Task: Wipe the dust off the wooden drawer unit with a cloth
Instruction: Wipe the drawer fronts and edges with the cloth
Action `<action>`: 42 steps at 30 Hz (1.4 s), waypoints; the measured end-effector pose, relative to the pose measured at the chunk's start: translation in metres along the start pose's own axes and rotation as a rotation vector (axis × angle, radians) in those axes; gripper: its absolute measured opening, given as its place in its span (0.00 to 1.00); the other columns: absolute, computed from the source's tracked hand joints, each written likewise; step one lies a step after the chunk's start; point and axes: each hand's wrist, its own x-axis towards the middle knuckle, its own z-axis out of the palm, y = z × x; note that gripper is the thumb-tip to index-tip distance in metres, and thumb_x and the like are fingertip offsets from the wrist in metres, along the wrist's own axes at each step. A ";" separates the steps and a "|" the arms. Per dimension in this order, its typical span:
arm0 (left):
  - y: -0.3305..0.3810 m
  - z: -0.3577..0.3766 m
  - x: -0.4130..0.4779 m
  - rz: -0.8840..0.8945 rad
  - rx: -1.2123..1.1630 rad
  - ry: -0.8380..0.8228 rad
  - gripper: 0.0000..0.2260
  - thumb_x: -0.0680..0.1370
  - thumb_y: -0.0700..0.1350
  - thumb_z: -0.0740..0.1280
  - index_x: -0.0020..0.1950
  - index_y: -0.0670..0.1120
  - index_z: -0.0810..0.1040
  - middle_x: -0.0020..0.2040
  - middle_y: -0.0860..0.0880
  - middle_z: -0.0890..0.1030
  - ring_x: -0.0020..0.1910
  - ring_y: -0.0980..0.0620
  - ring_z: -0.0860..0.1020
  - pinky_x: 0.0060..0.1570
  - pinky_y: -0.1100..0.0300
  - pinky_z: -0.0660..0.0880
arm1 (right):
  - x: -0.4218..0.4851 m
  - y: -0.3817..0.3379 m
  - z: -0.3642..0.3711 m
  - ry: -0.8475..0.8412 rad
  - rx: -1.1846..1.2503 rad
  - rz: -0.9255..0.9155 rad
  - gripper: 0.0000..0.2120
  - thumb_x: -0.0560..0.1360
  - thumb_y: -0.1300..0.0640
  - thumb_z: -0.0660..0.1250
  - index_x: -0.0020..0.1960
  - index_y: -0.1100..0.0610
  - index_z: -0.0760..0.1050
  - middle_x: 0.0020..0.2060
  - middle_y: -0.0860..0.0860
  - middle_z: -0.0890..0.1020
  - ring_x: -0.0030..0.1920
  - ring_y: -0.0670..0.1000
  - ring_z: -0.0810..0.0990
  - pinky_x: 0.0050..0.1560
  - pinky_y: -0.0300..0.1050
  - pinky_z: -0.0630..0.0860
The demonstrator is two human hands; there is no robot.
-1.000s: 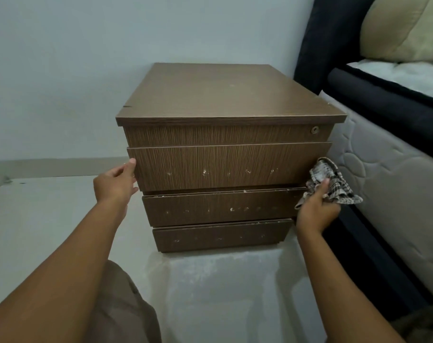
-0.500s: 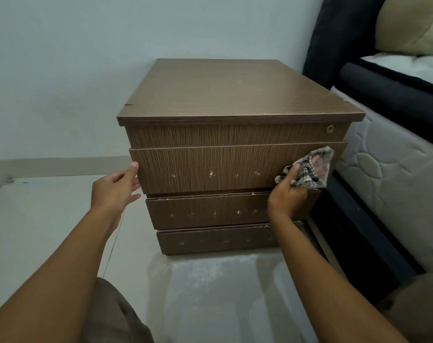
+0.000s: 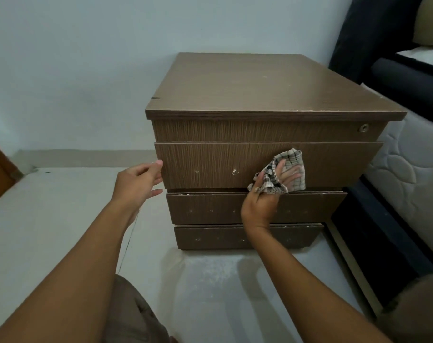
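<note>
The brown wooden drawer unit (image 3: pixel 260 95) stands on the floor with three drawer fronts facing me. White specks dot the fronts, and dust lines the top edges of the lower drawers. My right hand (image 3: pixel 265 196) presses a black-and-white checked cloth (image 3: pixel 288 172) flat against the upper drawer front (image 3: pixel 203 164), right of its middle. My left hand (image 3: pixel 136 184) rests with its fingertips on the left edge of that same drawer front, fingers spread.
A bed with a quilted white mattress (image 3: pixel 408 184) and a dark frame (image 3: pixel 383 238) stands close against the unit's right side. A pale wall (image 3: pixel 86 70) is behind. Pale floor (image 3: pixel 49 219) spreads to the left and front. My knees show at the bottom.
My right hand has swept the cloth leftward across the upper drawer front, from its right end toward the middle. The left hand has stayed on the left edge. The view has shifted left.
</note>
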 end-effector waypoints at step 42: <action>0.006 -0.028 0.021 -0.060 -0.090 -0.280 0.31 0.82 0.63 0.45 0.55 0.48 0.83 0.54 0.49 0.84 0.56 0.49 0.80 0.65 0.48 0.70 | -0.065 -0.099 0.046 -0.683 -0.134 -0.479 0.32 0.74 0.69 0.64 0.74 0.48 0.64 0.78 0.45 0.49 0.77 0.47 0.39 0.77 0.49 0.44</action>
